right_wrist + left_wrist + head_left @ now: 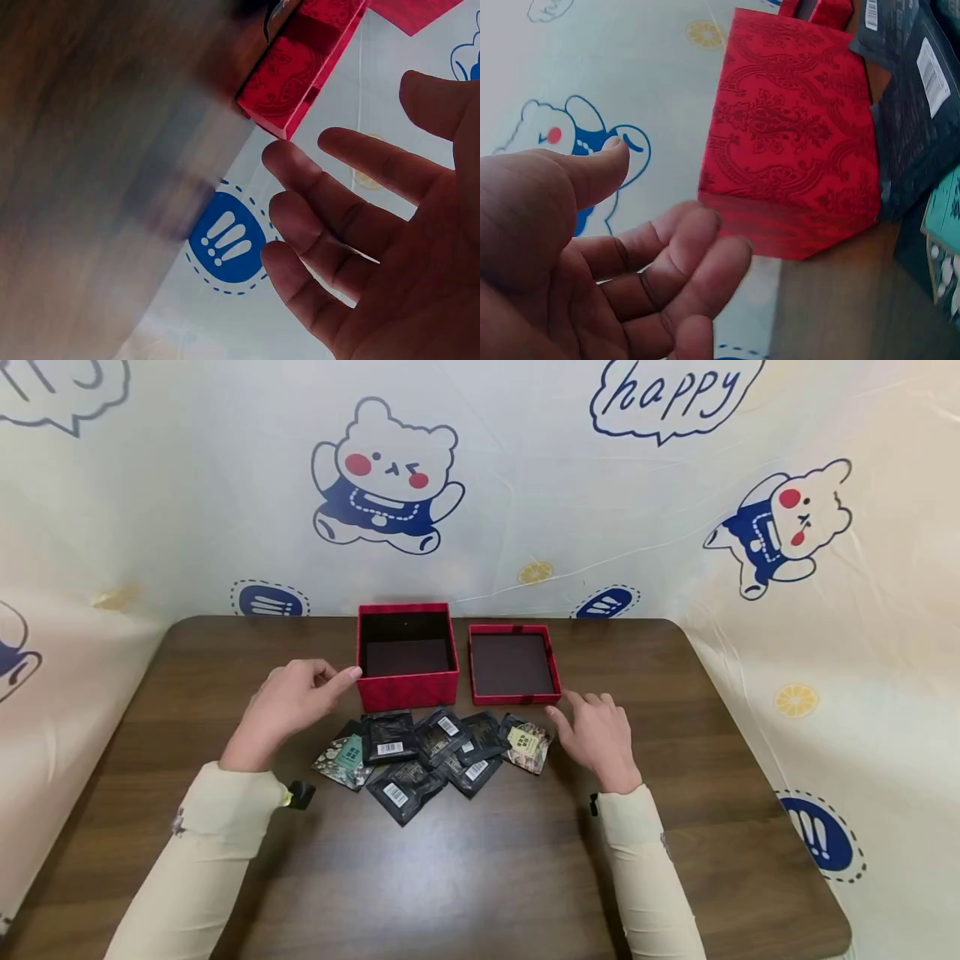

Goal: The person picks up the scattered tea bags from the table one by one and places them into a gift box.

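Note:
In the head view a red patterned box point(408, 692) stands with its top uncovered and its dark inside showing. Right of it lies its red lid point(516, 699), hollow side up. My left hand point(294, 697) is at the box's left side, thumb tip close to the front left corner; in the left wrist view its fingers point(720, 281) are relaxed with nothing in them. The right hand point(597, 732) is beside the lid's front right corner, and the right wrist view shows its fingers point(300, 225) loosely spread and holding nothing.
Several black sachets point(405, 789) with barcode labels lie piled in front of the box. A sachet with a green label point(350, 753) is at their left, one with a yellow label point(525, 743) at their right. A printed cloth point(510, 527) hangs behind the wooden table point(480, 877).

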